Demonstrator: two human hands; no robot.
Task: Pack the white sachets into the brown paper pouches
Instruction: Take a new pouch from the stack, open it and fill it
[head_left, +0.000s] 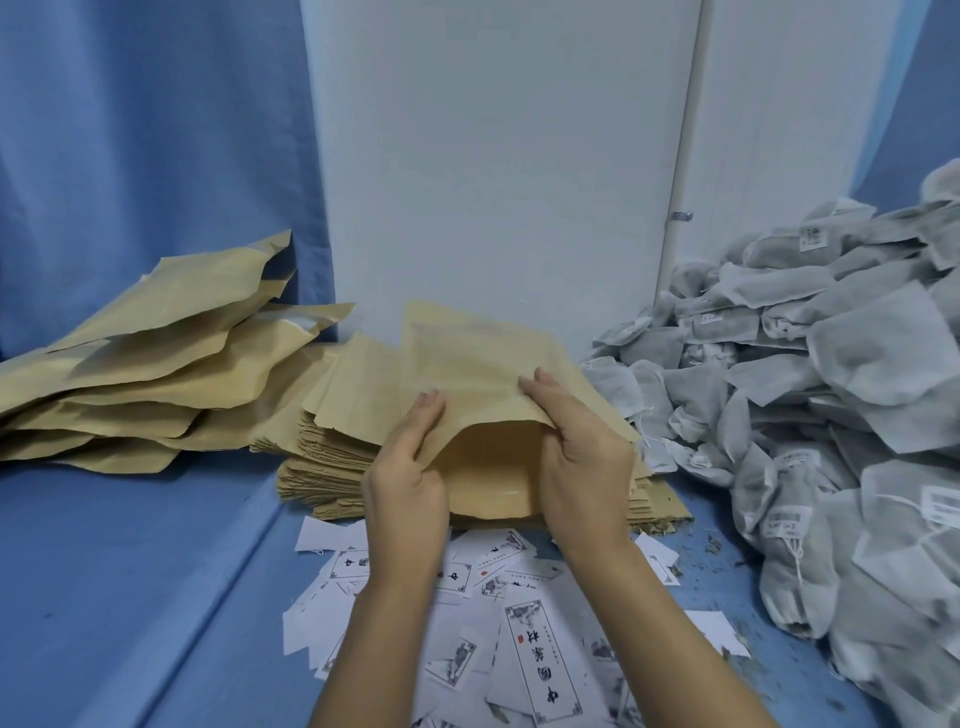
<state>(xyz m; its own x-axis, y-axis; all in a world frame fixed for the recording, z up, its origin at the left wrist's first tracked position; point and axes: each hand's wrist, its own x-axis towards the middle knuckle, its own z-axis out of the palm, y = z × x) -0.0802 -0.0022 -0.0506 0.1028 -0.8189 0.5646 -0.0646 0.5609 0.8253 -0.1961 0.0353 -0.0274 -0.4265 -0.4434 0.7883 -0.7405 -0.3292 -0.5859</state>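
My left hand (410, 467) grips the left edge of one brown pouch (467, 364), fingers curled onto its top layer. My right hand (587, 457) pinches the right side of the same pouch's mouth, fingertips on the upper flap and lifting it. The mouth faces me and gapes open between both hands; can't tell if anything is inside. One pouch in hand, tilted up and away from me.

Directly under it is a stack of flat pouches (322, 457), touching the held one, in the middle of the blue cloth (130, 571); too many to count. Left of the stack, toward the cloth's left edge, is a loose pile of bulging pouches (156, 364), several overlapping, exact number unclear.

The white sachets (831, 389) are heaped along the right edge, just beside my right hand but not touching it; dozens, uncountable, some with small printed tags and strings. None in either hand.

Toward the near edge, under my forearms, printed paper labels (540, 660) lie scattered, many overlapping. Small dark crumbs lie on the cloth beside the sachets. Behind everything is a white wall (493, 156).
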